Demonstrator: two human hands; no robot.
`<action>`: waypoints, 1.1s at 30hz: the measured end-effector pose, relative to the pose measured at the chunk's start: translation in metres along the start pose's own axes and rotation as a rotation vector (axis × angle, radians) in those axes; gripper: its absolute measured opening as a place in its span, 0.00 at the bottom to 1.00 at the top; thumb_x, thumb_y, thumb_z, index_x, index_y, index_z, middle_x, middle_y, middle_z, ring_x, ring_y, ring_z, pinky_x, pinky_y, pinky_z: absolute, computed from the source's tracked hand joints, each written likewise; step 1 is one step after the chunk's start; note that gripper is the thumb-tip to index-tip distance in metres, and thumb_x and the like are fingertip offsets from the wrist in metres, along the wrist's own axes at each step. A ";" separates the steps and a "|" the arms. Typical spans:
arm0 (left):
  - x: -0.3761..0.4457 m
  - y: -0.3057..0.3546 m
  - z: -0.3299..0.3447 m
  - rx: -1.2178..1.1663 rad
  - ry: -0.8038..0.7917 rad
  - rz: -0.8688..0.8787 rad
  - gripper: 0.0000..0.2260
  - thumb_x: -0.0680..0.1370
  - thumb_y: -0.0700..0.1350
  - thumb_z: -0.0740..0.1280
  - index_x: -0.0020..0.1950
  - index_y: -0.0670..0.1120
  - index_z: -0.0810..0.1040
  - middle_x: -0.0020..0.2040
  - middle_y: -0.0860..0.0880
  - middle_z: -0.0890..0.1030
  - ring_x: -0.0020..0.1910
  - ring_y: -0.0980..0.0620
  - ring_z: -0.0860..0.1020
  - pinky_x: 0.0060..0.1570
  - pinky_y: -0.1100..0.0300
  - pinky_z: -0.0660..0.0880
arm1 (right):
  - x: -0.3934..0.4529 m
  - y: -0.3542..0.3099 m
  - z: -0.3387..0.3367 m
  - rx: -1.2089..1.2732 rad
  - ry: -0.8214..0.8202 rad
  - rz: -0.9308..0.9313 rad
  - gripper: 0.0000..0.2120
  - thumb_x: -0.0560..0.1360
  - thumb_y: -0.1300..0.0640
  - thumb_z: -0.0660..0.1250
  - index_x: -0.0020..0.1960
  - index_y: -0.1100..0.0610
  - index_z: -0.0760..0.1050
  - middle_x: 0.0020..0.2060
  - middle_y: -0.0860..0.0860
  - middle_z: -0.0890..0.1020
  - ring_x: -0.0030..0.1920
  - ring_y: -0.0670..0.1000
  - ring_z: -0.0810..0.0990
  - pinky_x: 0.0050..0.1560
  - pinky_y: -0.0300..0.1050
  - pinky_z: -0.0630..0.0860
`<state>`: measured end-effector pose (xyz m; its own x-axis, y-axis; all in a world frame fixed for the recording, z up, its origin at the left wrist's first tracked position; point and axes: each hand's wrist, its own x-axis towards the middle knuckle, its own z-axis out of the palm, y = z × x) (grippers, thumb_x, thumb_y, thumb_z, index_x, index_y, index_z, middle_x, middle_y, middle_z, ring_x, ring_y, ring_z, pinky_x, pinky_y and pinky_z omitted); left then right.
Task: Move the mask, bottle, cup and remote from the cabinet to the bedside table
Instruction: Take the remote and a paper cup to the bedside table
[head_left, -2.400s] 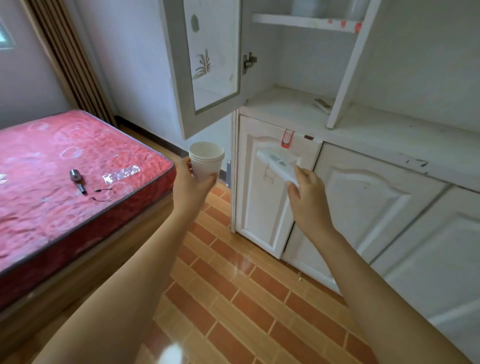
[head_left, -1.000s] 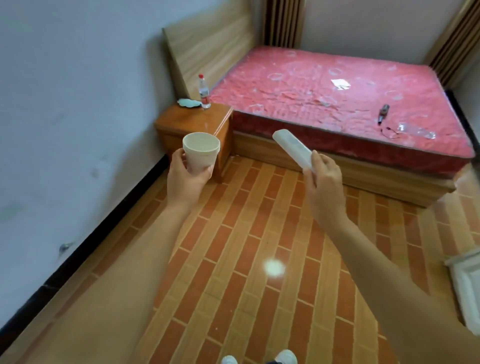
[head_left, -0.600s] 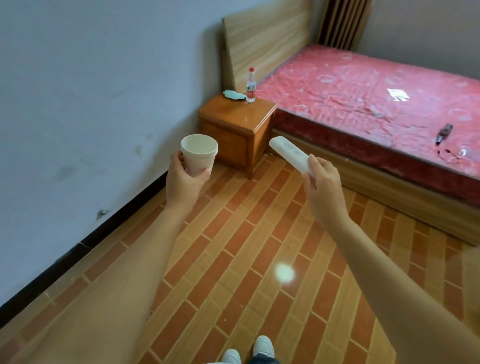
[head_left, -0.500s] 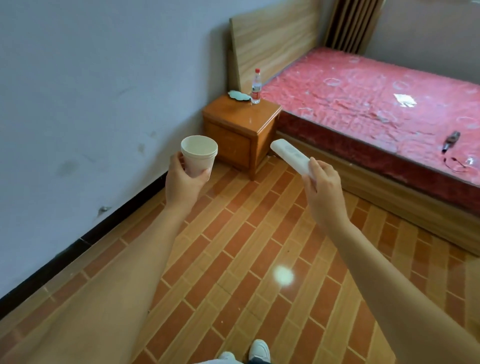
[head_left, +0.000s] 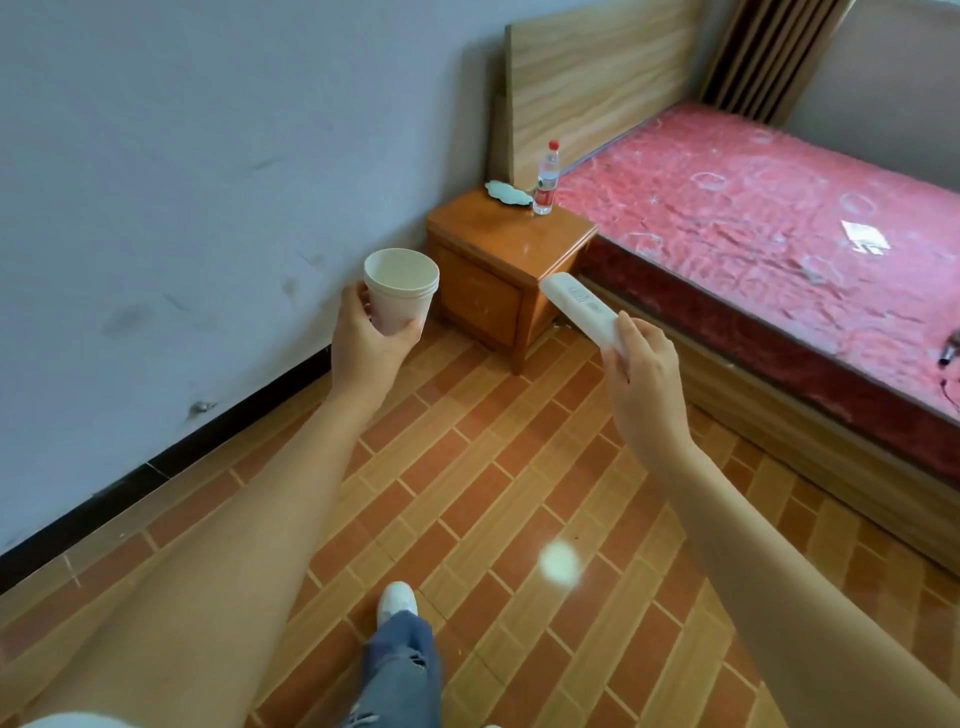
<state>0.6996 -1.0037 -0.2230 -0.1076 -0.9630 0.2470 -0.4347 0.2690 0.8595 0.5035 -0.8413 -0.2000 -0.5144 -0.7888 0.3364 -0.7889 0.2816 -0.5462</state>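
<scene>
My left hand (head_left: 363, 345) grips a white paper cup (head_left: 400, 291) upright, held out in front of me. A long white remote (head_left: 579, 307) sticks out of my right hand (head_left: 641, 374), its far end pointing up and left. Ahead stands the wooden bedside table (head_left: 498, 270) in the corner by the wall. On its far edge stands a clear bottle (head_left: 545, 179) with a red cap, and a pale green mask (head_left: 506, 192) lies beside it. Both hands are short of the table, above the floor.
A bed with a red mattress (head_left: 753, 218) and a wooden headboard (head_left: 597, 78) fills the right side. Small items lie on the mattress at the far right. A grey wall (head_left: 182, 182) runs along the left. Tiled floor (head_left: 493, 493) lies between me and the table; my shoe (head_left: 397, 600) steps forward.
I have turned away from the cabinet and walked toward the bedside table, which now looks nearer. The cup and the remote stay in my hands.
</scene>
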 end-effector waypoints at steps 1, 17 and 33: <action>0.014 -0.004 0.003 0.003 -0.001 -0.002 0.27 0.68 0.49 0.74 0.61 0.40 0.68 0.58 0.43 0.76 0.51 0.48 0.75 0.48 0.55 0.74 | 0.012 -0.001 0.008 0.001 -0.001 0.000 0.18 0.79 0.61 0.56 0.68 0.64 0.64 0.63 0.61 0.71 0.62 0.58 0.69 0.60 0.44 0.66; 0.280 -0.065 0.059 -0.005 -0.127 0.027 0.27 0.68 0.49 0.74 0.61 0.42 0.67 0.56 0.46 0.75 0.50 0.52 0.73 0.45 0.59 0.72 | 0.233 -0.041 0.155 0.040 0.060 0.125 0.19 0.79 0.62 0.57 0.69 0.63 0.63 0.64 0.62 0.71 0.63 0.58 0.68 0.59 0.41 0.62; 0.500 -0.074 0.200 -0.013 -0.196 -0.010 0.27 0.68 0.48 0.74 0.62 0.42 0.67 0.58 0.46 0.75 0.54 0.48 0.75 0.51 0.54 0.73 | 0.481 0.016 0.238 0.051 0.073 0.157 0.19 0.78 0.63 0.57 0.69 0.64 0.64 0.63 0.62 0.71 0.63 0.60 0.68 0.61 0.48 0.66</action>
<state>0.4992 -1.5083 -0.2520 -0.2759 -0.9498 0.1478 -0.4252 0.2585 0.8674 0.3232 -1.3466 -0.2295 -0.6546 -0.6948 0.2979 -0.6800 0.3688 -0.6338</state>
